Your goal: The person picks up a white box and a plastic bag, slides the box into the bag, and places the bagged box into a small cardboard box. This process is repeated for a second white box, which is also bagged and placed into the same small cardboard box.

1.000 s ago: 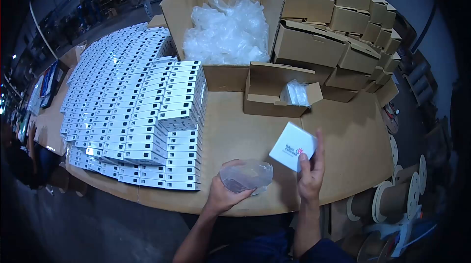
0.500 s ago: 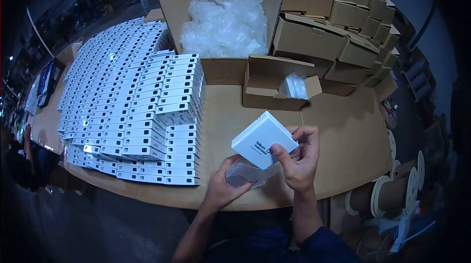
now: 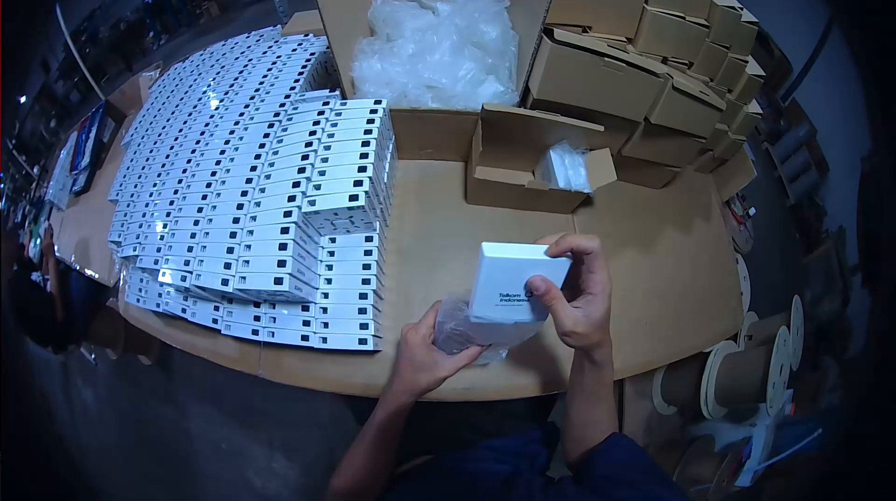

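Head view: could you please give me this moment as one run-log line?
left hand: holds bag | right hand: grips box | box: overlaps bag in view | carton: open, plastic-wrapped contents

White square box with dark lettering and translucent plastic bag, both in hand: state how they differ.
The white box is opaque, while the plastic bag is translucent. The box has flat faces and straight edges; the bag looks thin and crumpled. The right hand grips the box, the left hand the bag. Both are held over the brown cardboard tabletop.
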### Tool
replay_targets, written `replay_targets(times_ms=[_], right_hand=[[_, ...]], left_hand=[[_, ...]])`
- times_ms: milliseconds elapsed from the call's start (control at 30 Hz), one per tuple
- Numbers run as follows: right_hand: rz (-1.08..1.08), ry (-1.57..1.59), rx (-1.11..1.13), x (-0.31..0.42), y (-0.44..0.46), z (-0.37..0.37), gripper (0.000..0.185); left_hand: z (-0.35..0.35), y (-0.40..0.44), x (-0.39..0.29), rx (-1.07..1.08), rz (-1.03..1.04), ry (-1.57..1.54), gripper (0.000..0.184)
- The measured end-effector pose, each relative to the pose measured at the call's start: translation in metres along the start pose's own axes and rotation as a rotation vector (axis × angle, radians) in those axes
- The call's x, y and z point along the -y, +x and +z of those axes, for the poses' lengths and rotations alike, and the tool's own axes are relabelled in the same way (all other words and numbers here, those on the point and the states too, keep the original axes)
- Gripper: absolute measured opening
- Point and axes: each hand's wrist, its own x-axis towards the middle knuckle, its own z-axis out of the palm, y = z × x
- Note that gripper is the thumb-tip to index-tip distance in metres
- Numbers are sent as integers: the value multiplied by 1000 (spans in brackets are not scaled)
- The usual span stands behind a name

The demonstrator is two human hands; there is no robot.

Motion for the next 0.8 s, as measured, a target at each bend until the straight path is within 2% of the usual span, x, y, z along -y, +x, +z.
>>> replay_targets(times_ms=[33,200,233,333,433,467,567,667,700,800], right_hand=[[9,0,18,0,0,2,43],[7,-78,123,0,7,8,15],[38,-89,125,2,9,10,14],[113,-93,135,4,13,13,15],[165,-42,154,-2,14,11,20],[186,-26,168,-3,15,8,22],[299,37,199,-12,13,2,26],[383,29,270,-18,10,0,29],[403,12,299,-18,8,0,30],[427,195,94,-22,-3,5,31]], left_hand=[[0,0,1,3,-6,8,62],[1,2,4,-31,47,30,61],[1,2,4,-34,43,17,61],[1,2,9,-15,-7,28,63],[0,1,3,-15,-53,-82,64],[0,1,-1,24,-97,-202,65],[2,2,1,90,-19,-394,53],[7,1,35,31,-173,-771,41],[9,0,37,-10,-170,-780,41],[12,1,38,-109,-134,-838,42]])
